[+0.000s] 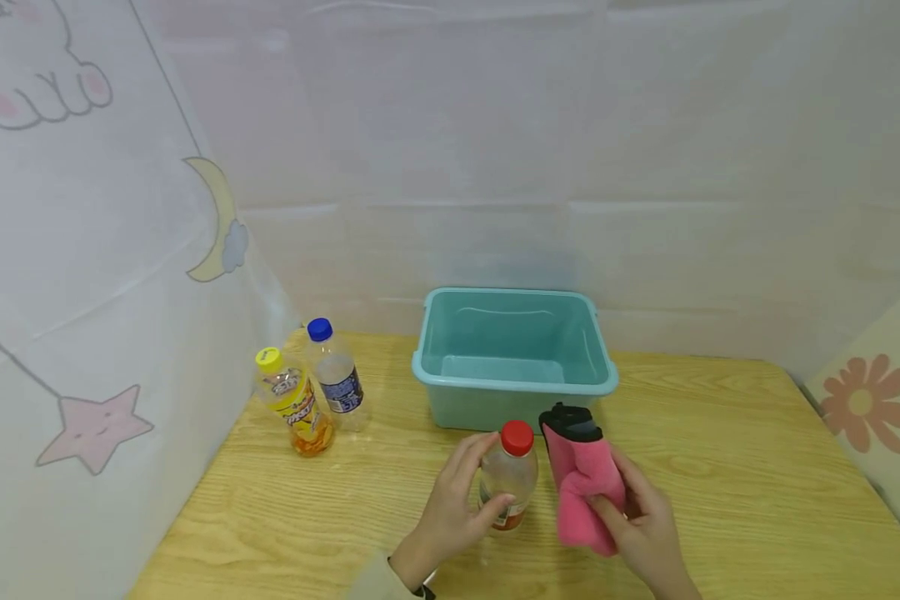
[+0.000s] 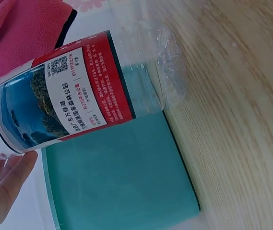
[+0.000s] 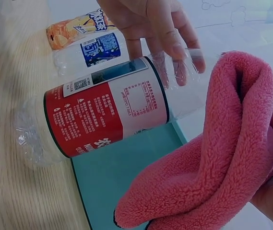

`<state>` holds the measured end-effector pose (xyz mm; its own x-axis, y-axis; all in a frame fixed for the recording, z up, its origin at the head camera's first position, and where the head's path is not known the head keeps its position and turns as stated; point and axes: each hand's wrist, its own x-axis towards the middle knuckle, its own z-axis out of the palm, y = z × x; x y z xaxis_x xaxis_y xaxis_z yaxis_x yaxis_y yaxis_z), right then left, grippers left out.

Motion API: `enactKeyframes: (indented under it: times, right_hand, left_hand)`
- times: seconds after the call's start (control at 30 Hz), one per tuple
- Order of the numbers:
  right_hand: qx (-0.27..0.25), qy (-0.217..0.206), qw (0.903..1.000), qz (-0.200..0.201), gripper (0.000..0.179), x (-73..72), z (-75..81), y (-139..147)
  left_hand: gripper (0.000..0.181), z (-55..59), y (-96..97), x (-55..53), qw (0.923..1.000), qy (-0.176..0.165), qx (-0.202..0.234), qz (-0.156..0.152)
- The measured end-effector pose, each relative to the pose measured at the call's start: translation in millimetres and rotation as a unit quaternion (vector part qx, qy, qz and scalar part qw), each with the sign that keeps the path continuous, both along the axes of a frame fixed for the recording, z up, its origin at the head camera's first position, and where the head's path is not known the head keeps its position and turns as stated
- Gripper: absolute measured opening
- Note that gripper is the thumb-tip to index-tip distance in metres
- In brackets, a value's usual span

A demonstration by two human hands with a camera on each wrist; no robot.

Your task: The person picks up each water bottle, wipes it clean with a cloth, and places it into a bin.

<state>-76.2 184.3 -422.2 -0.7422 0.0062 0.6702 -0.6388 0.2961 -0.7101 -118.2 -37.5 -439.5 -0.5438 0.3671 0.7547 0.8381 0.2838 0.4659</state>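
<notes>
A clear plastic bottle with a red cap (image 1: 517, 438) and a red-and-white label (image 2: 62, 93) stands roughly upright in front of the teal bin. My left hand (image 1: 461, 504) grips it near the shoulder, fingers on one side and thumb on the near side; in the right wrist view those fingers (image 3: 167, 33) curve about its upper part. To its right, my right hand (image 1: 645, 521) holds a bunched pink cloth (image 1: 588, 492) with dark edging, thumb pressed on the near face. The folded cloth (image 3: 222, 153) hides part of that hand in the right wrist view.
A teal plastic bin (image 1: 521, 400) sits at the back of the wooden table (image 1: 735, 467). At the left stand a yellow-capped bottle (image 1: 300, 412) with orange contents and a blue-capped bottle (image 1: 339, 383). Pale printed sheets (image 1: 435, 150) hang behind and beside the table.
</notes>
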Motion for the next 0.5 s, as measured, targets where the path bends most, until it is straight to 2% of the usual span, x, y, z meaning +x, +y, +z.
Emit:
enactKeyframes:
  times: [0.17,0.33,0.5]
  right_hand:
    - [-0.005,0.010,0.9997,0.023,0.067,-1.0,-0.2,-3]
    - [0.014,-0.013,0.9996,0.020,0.066,1.6,2.8,-9]
    - [0.017,-0.023,0.9990,0.035,0.065,1.0,2.4,-13]
  left_hand:
    - [0.062,0.0,-0.6,-0.5,1.0000,0.000,0.001,-0.001]
    - [0.065,-1.1,0.3,-0.5,1.0000,-0.003,0.007,-0.004]
    - [0.066,-2.1,0.4,-0.3,0.9999,-0.006,0.008,-0.003]
